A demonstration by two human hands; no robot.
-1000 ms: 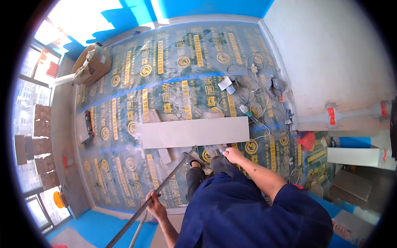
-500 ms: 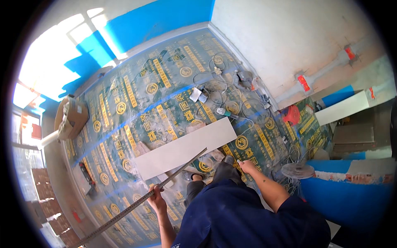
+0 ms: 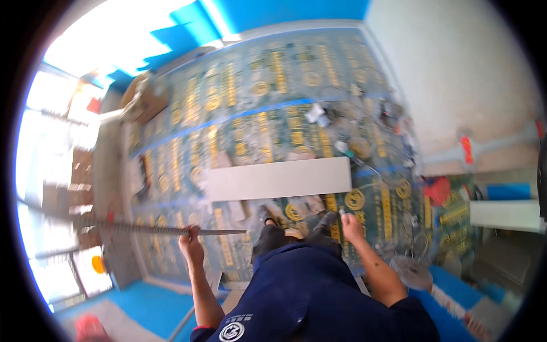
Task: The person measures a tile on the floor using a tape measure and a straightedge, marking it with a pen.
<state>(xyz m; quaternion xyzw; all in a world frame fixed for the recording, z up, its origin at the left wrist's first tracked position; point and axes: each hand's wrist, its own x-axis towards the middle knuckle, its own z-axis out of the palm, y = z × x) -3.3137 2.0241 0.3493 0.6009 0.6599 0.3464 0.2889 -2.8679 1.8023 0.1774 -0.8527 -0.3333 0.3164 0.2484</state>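
White and smooth-faced, a long rectangular panel lies crosswise on the floor in front of the person, just beyond their shoes. Pale flat pieces show from under it on both the near and far sides. Clamped in the left hand is a long, narrow graduated strip, gripped closer to its right end; it runs far out to the left, where it blurs against the bright windows. Its right end stands near the left shoe, and in this view it lies below the panel's near edge, with a gap between. The right hand is closed, thumb and fingers pinching a small pale object too small to make out, near the panel's right-hand near corner.

Dark green sheeting with yellow print covers the floor, crossed by blue tape. Beyond the panel's right end lies a green-and-white tool among loose cables. A cardboard box stands at the far left, and a red item sits to the right, its form blurred.
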